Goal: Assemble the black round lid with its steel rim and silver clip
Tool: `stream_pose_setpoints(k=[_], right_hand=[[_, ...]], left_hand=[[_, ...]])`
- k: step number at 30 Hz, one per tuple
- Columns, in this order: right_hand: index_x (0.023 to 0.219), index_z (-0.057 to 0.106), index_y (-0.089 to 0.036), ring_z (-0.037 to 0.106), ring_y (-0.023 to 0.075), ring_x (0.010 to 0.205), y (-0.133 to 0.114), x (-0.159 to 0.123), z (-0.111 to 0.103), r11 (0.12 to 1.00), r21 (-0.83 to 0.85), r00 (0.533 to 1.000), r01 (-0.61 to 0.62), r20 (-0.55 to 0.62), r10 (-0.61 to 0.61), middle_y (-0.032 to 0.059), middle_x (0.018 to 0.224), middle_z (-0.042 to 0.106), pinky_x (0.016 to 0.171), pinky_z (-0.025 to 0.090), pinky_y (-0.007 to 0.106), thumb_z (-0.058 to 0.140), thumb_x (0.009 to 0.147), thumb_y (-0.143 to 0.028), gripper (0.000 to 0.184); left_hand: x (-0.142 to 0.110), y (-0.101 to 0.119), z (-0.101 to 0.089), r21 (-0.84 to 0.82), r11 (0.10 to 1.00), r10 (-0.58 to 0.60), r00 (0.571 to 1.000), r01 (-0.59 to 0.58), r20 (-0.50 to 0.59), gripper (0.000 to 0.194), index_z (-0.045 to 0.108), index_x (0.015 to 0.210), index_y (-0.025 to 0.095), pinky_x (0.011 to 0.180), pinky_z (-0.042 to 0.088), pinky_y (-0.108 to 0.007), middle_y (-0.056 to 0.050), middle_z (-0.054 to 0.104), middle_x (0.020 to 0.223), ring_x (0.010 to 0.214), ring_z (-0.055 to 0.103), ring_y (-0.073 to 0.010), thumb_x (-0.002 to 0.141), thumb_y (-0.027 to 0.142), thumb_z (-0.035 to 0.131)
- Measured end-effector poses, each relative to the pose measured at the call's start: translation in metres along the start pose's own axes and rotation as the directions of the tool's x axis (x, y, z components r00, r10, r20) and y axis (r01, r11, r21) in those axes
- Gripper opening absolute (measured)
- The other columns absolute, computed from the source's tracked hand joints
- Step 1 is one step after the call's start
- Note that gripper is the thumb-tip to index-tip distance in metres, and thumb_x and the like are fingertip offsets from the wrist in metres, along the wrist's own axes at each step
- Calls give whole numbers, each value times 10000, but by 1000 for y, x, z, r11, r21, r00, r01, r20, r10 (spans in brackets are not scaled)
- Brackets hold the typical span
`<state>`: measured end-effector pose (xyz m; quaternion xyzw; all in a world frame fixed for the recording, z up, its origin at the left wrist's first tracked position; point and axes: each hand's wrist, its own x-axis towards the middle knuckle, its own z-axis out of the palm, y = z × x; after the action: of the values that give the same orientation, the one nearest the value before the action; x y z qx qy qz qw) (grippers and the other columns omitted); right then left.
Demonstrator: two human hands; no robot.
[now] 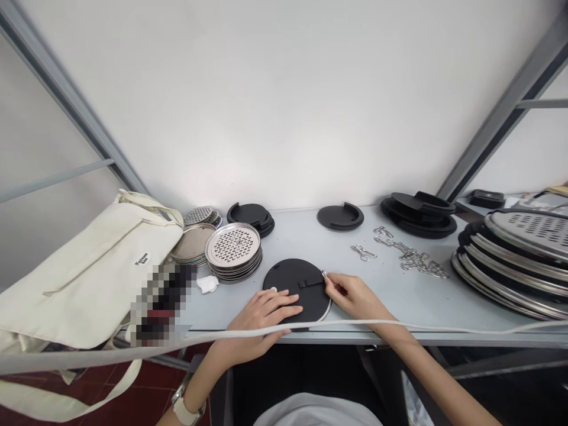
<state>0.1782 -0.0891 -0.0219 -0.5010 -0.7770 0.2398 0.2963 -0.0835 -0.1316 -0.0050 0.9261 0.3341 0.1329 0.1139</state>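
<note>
Nearest me, the left hand (261, 313) lies open, fingers loosely spread, on the black disc (284, 273) at the table's (399, 300) front edge; that broad, light press seems right for keeping it from turning. The right hand (359, 296) pinches a small metal piece (324, 274) at the rim between thumb and fingertips, best kept low and square to the edge. The disc looks matt and flat, with a dark tab near its middle and a pale lower-right edge. Beyond lie loose wire clips (415, 258).
</note>
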Motion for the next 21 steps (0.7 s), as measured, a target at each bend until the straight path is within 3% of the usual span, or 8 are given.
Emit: stream_pose_setpoints(k=[8, 15, 21], right_hand=[[698, 375, -215, 320, 94, 523, 0, 1, -1, 996, 75, 999, -42, -16, 43, -68, 565, 340, 510, 278, 221, 367, 914, -366, 263], [704, 357, -227, 372, 108, 493, 1, 3, -2, 1000, -15, 1000, -14, -5, 14, -63, 553, 383, 535, 290, 237, 301, 946, -353, 279], [678, 357, -225, 333, 103, 470, 3, 4, -2, 998, -60, 1000, -6, 0, 6, -66, 526, 352, 509, 260, 235, 331, 921, -319, 262]], left_hand=[[0, -1, 1, -4, 1000, 11, 1000, -11, -13, 414, 409, 1358, 297, 1104, 298, -455, -28, 456, 1399, 1331, 355, -209, 950, 234, 448], [-1, -1, 2, -19, 1000, -21, 999, 21, -29, 413, 418, 1349, 293, 1129, 283, -448, -22, 434, 1416, 1326, 368, -193, 942, 246, 468], [-2, -1, 5, 37, 999, -10, 1000, 12, -29, 461, 379, 1382, 282, 1145, 274, -427, -5, 381, 1455, 1338, 344, -174, 934, 215, 469]])
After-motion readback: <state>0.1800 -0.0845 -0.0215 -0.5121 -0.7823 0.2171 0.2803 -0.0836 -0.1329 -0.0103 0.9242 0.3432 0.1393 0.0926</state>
